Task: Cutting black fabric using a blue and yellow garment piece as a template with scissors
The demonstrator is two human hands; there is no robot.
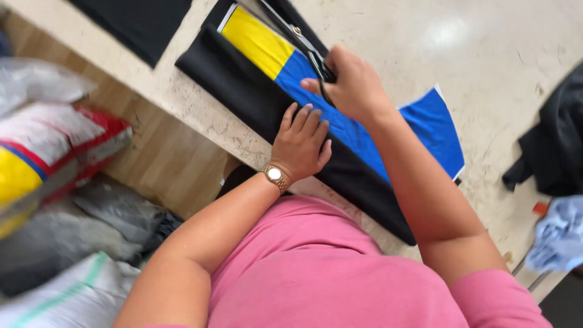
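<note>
L hand flat, fingers spread, pressing black cloth at worktop near edge; R hand closed on scissors over blue-yellow fabric.

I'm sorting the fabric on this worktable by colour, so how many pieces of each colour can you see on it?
Black fabric: 3, one under the left hand, one at the top edge, one at the right edge
Blue and yellow panel: 1, where the right hand works the scissors
Light blue cloth: 1
Total: 5
</note>
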